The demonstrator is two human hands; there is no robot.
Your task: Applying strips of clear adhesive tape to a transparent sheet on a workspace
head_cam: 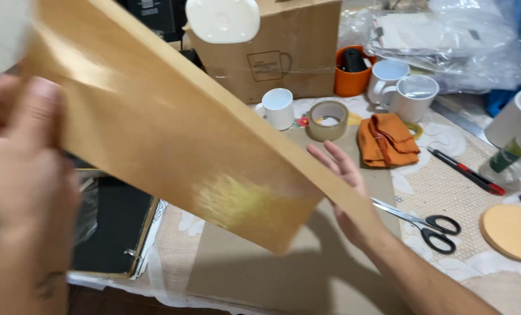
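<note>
- The left hand (24, 169) is close to the camera and blurred; its fingers and thumb are pinched on the upper end of a brown sheet (173, 134), which looks like paper or thin card.
- The sheet slants down from the upper left towards the middle of the view, held up off the worktop (435, 192), with a yellowish smear near its lower end.
- The right hand (345, 192) is spread flat, fingers apart, touching the sheet's lower right edge; the sheet hides part of the palm, so I cannot tell whether the thumb grips it.
- Below the sheet another brown sheet lies flat on the worktop, in shadow.
- Scissors (423, 224) with black handles lie just right of the right hand.
- An orange cloth (387, 140) sits crumpled beyond the hand, with a tape roll (328, 121) just left of it.
- A small white mug (278, 108) stands left of the roll, in front of a cardboard box (283, 52).
- Two white mugs (400, 87) stand together right of an orange cup (352, 73).
- A red and black pen (461, 171) lies right of the cloth, and a round cork coaster (512, 231) is at the right edge.
- A black tray (111, 230) with a tan rim sits lower left, partly under the sheet.
</note>
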